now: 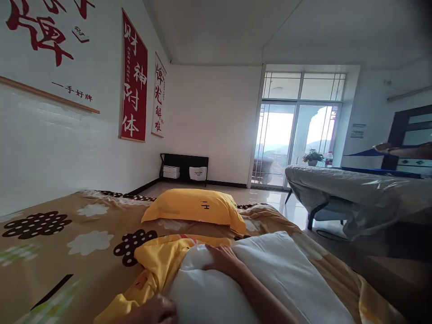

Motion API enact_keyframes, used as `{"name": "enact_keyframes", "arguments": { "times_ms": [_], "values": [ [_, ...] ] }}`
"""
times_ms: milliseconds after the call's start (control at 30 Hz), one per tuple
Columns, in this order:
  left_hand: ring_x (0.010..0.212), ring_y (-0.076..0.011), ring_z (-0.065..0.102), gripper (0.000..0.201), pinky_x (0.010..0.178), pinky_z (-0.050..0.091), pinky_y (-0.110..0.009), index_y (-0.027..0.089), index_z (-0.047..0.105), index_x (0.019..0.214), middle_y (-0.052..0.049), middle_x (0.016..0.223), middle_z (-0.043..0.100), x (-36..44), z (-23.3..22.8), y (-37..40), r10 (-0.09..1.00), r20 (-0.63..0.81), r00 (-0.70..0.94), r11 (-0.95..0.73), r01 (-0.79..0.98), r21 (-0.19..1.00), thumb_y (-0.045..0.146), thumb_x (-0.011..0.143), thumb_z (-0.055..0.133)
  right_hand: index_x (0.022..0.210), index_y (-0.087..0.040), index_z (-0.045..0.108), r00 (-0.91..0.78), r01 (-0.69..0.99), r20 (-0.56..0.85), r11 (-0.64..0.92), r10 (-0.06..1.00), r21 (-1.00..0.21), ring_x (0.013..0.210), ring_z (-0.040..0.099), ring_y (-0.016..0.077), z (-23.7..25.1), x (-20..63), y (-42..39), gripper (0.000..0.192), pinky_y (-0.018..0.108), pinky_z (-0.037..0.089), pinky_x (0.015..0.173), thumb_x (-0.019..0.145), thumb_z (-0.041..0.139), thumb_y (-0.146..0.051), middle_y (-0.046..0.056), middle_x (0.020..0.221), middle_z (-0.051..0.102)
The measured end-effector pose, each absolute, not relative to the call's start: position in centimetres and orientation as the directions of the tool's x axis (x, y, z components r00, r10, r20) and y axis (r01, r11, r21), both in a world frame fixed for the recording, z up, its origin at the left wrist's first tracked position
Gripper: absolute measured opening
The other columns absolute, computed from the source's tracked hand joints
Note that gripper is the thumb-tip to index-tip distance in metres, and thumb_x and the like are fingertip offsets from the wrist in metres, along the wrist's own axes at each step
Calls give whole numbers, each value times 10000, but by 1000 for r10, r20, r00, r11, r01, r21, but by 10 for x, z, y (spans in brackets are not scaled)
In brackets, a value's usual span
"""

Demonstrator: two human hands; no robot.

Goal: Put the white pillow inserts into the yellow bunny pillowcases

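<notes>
A plump white pillow (209, 292) lies on the bed, its far end against a crumpled yellow pillowcase (164, 256). My right hand (224, 261) grips the pillow near that end, thumb and fingers sunk into the soft fabric; some fingertips are hidden by folds. At the bottom edge, my left hand (157, 309) is closed on the pillowcase cloth, partly cut off by the frame. Part of the white filling spreads to the right of my forearm. Farther off rests a filled yellow pillow (192, 204) with dark marks on it.
The brown patterned bedsheet (91, 265) spreads beneath everything. At right stands a table (313, 177) under plastic sheeting, with a potted plant (312, 156). Another person's arm (405, 151) reaches over it with something blue. A black rack (184, 164) stands by the far wall.
</notes>
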State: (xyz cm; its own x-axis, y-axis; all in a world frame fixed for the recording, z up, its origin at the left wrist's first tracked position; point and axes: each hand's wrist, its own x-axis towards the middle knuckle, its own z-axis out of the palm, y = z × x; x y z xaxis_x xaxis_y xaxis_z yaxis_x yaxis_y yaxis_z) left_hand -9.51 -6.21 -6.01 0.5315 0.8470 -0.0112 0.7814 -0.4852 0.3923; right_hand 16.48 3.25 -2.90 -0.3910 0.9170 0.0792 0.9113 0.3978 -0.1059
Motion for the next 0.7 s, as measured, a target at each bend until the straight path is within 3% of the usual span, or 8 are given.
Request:
{"name": "enact_keyframes", "arguments": {
  "times_ms": [133, 233, 333, 433, 533, 700],
  "values": [
    [855, -173, 612, 258, 744, 436, -257, 197, 601, 920, -42, 924, 671, -73, -20, -39, 925, 178, 335, -377, 864, 333, 230, 882, 348, 1258, -239, 579, -437, 899, 40, 434, 899, 54, 1005, 658, 338, -26, 155, 11, 594, 441, 495, 857, 775, 618, -583, 139, 1069, 702],
    [1103, -235, 558, 378, 908, 442, -318, 154, 550, 1148, -118, 1195, 593, -48, -10, -14, 922, 233, 309, -358, 910, 210, 163, 796, 412, 1180, -237, 624, -464, 878, 54, 451, 884, 157, 942, 683, 297, -21, 145, -11, 364, 391, 511, 818, 883, 520, -419, 124, 972, 722],
    [1223, -285, 491, 478, 972, 439, -380, 129, 463, 1309, -165, 1340, 501, -33, -20, 8, 937, 193, 292, -318, 941, 119, 206, 843, 388, 1106, -243, 653, -502, 847, 53, 479, 863, 229, 896, 694, 246, -15, 141, -29, 298, 332, 516, 777, 913, 426, -235, 95, 911, 727],
    [1185, -320, 525, 476, 942, 460, -435, 92, 447, 1332, -208, 1303, 523, -31, -31, 23, 951, 193, 243, -269, 955, 122, 193, 883, 324, 1067, -261, 668, -521, 830, 26, 499, 853, 247, 877, 696, 222, -16, 141, -37, 296, 305, 517, 754, 905, 429, -194, 71, 898, 728],
    [1136, -327, 561, 506, 899, 481, -437, 79, 458, 1308, -208, 1267, 548, -33, -30, 36, 958, 208, 200, -231, 963, 140, 89, 807, 386, 1042, -270, 671, -548, 817, 15, 532, 836, 223, 865, 699, 229, -27, 141, -35, 276, 319, 526, 736, 903, 442, -204, 55, 920, 731],
    [1054, -214, 611, 410, 810, 489, -289, 177, 543, 1104, -93, 1156, 622, -30, -17, 50, 954, 231, 192, -242, 947, 210, 34, 739, 421, 1001, -255, 665, -585, 804, 61, 568, 809, 178, 842, 703, 206, -43, 131, -28, 242, 287, 528, 700, 869, 477, -177, 16, 956, 732]
  ]
}}
